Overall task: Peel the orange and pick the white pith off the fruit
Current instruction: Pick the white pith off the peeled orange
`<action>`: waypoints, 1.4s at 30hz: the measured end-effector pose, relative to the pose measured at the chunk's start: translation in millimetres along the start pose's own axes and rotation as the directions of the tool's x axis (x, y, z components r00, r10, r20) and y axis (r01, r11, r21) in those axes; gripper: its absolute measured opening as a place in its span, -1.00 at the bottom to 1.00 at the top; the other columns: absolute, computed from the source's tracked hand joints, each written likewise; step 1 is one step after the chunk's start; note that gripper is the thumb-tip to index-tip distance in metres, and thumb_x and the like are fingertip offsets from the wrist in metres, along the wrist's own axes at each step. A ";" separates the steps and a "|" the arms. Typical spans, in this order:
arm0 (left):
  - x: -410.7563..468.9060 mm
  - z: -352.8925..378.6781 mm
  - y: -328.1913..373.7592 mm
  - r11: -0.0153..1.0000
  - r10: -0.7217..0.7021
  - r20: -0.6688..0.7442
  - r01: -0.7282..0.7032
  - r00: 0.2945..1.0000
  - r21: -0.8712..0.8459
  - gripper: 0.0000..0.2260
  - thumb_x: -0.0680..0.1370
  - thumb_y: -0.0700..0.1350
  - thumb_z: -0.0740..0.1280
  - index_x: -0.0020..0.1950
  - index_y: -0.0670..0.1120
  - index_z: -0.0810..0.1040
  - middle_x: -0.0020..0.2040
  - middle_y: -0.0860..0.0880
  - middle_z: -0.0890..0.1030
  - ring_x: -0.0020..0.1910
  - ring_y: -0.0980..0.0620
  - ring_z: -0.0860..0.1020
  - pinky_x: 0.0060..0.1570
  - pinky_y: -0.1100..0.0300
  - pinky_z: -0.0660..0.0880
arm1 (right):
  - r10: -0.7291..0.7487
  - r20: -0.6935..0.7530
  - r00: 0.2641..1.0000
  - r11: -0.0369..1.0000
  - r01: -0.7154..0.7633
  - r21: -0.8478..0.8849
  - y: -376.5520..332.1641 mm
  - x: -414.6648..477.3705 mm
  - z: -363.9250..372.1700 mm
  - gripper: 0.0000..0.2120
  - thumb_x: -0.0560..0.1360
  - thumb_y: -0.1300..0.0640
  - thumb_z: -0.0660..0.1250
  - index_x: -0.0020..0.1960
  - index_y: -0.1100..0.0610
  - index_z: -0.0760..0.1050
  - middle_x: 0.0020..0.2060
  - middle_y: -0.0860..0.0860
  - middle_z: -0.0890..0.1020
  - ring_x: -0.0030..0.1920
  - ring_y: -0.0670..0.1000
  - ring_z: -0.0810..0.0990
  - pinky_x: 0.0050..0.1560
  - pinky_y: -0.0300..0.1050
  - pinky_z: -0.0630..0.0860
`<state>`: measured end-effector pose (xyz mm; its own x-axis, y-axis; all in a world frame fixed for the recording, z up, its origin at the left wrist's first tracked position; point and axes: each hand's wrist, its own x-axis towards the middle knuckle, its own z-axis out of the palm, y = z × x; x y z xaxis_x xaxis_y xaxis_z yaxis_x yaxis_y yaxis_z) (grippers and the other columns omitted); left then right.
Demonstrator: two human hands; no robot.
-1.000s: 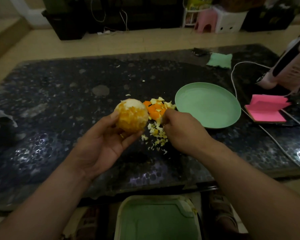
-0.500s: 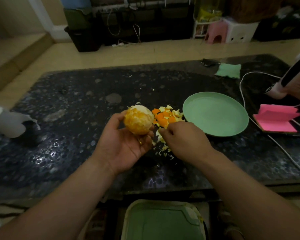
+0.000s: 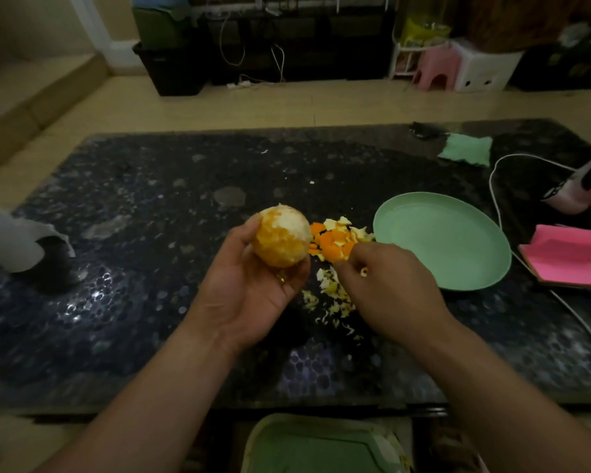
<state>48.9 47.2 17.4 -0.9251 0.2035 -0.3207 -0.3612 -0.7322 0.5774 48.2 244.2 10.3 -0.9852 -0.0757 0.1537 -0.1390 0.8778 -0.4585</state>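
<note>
A peeled orange (image 3: 281, 236) with patches of white pith on its top is gripped by my left hand (image 3: 249, 288), thumb on its left side, fingers curled under it. My right hand (image 3: 386, 288) hovers just right of the fruit above the scraps, and its fingertips pinch a small pale bit of pith (image 3: 363, 272). A heap of orange peel pieces (image 3: 335, 242) lies on the dark table (image 3: 157, 233) behind my right hand. Shreds of white pith (image 3: 331, 298) lie scattered between my two hands.
A green plate (image 3: 451, 247) sits right of the peel. Further right lie a pink notepad (image 3: 570, 257), a white cable (image 3: 498, 206) and a pink appliance (image 3: 580, 189). A green cloth (image 3: 466, 149) lies at the back, a white object (image 3: 11, 238) at the left edge, a green bin (image 3: 321, 448) below.
My right hand has drawn back from the orange toward the right with a bit of pith in its fingertips. The left hand has turned the orange slightly. The camera has tilted up a little.
</note>
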 end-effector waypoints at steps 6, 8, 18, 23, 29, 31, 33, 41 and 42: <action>0.0 5.7 0.4 0.974 0.075 0.005 -0.074 0.997 0.213 -0.60 0.62 0.00 0.32 0.42 -0.10 0.58 0.31 -0.14 0.68 0.20 -0.04 0.65 0.17 0.09 0.61 | -0.061 -0.146 0.987 0.904 0.117 0.411 -25.3 -10.8 -22.8 -0.88 0.57 -0.10 0.43 0.06 -0.14 0.54 -0.05 -0.18 0.63 0.01 -0.17 0.62 -0.06 -0.20 0.54; -0.5 5.6 0.1 0.959 0.106 0.001 -0.102 0.994 0.266 -0.52 0.60 0.02 0.38 0.48 -0.14 0.54 0.36 -0.17 0.65 0.24 -0.06 0.64 0.19 0.11 0.62 | -0.096 -0.173 0.980 0.894 0.162 0.417 -32.1 -15.6 -24.6 -0.85 0.56 -0.11 0.44 0.07 -0.13 0.54 -0.05 -0.18 0.63 0.02 -0.15 0.62 -0.06 -0.18 0.56; -13.9 9.7 -5.8 0.847 0.332 0.021 -0.308 0.943 0.433 -0.44 0.39 -0.02 0.58 0.34 -0.14 0.55 0.21 -0.11 0.72 0.14 -0.05 0.71 0.05 0.13 0.64 | -0.117 -0.217 0.969 0.919 0.189 0.345 -33.5 -16.8 -22.9 -0.90 0.59 -0.09 0.41 0.05 -0.09 0.63 -0.12 -0.18 0.67 -0.08 -0.15 0.63 -0.08 -0.10 0.59; -13.3 9.1 -4.9 0.778 0.390 0.044 -0.355 0.920 0.518 -0.52 0.42 -0.03 0.56 0.30 -0.06 0.56 0.18 -0.08 0.73 0.14 -0.04 0.71 0.13 0.06 0.62 | -0.135 -0.232 0.963 0.922 0.208 0.327 -31.6 -15.3 -24.2 -0.95 0.63 -0.01 0.42 0.02 -0.08 0.66 -0.15 -0.20 0.68 -0.13 -0.14 0.63 -0.11 -0.07 0.59; -14.7 10.2 -7.1 0.713 0.442 0.056 -0.388 0.895 0.583 -0.46 0.36 0.05 0.62 0.29 0.00 0.57 0.19 -0.06 0.72 0.20 -0.08 0.69 0.14 0.05 0.62 | -0.141 -0.258 0.956 0.931 0.217 0.293 -29.5 -14.1 -21.9 -0.94 0.63 0.01 0.43 0.02 -0.04 0.67 -0.16 -0.18 0.69 -0.16 -0.13 0.62 -0.14 -0.05 0.58; -15.6 11.2 -8.3 0.695 0.456 0.057 -0.396 0.888 0.601 -0.47 0.37 0.06 0.62 0.29 0.02 0.57 0.20 -0.06 0.71 0.20 -0.09 0.69 0.15 0.05 0.63 | -0.143 -0.266 0.953 0.935 0.218 0.280 -28.7 -14.2 -21.6 -0.93 0.64 0.02 0.43 0.02 -0.03 0.67 -0.17 -0.17 0.68 -0.17 -0.12 0.61 -0.14 -0.03 0.58; -15.8 11.6 -10.3 0.674 0.469 0.056 -0.398 0.882 0.622 -0.48 0.38 0.07 0.61 0.29 0.04 0.58 0.21 -0.08 0.71 0.21 -0.10 0.69 0.17 0.01 0.63 | -0.147 -0.275 0.950 0.942 0.220 0.255 -29.2 -15.0 -20.8 -0.92 0.64 0.02 0.42 0.00 -0.02 0.66 -0.18 -0.16 0.67 -0.19 -0.11 0.60 -0.15 -0.01 0.58; -18.4 17.1 -14.1 0.736 0.433 0.032 -0.374 0.901 0.564 -0.46 0.39 0.04 0.60 0.32 -0.04 0.57 0.21 -0.09 0.71 0.19 -0.09 0.69 0.15 0.02 0.60 | -0.138 -0.325 0.936 0.942 0.225 0.249 -28.4 -13.4 -24.2 -0.93 0.61 0.10 0.42 -0.06 0.01 0.61 -0.21 -0.13 0.62 -0.21 -0.08 0.58 -0.19 -0.03 0.56; -18.5 18.1 -13.1 0.756 0.417 0.024 -0.361 0.909 0.546 -0.45 0.39 0.05 0.58 0.33 -0.05 0.56 0.21 -0.09 0.72 0.18 -0.08 0.70 0.14 0.04 0.59 | -0.127 -0.304 0.944 0.931 0.219 0.291 -27.7 -13.4 -24.8 -0.95 0.61 0.11 0.41 -0.03 0.01 0.62 -0.20 -0.13 0.63 -0.19 -0.08 0.59 -0.18 -0.03 0.57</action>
<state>68.6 64.8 29.4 -0.9939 -0.1049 -0.0328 -0.0030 -0.2727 0.9621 67.7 232.7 42.7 -0.8822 -0.0396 0.4692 -0.3744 0.6634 -0.6479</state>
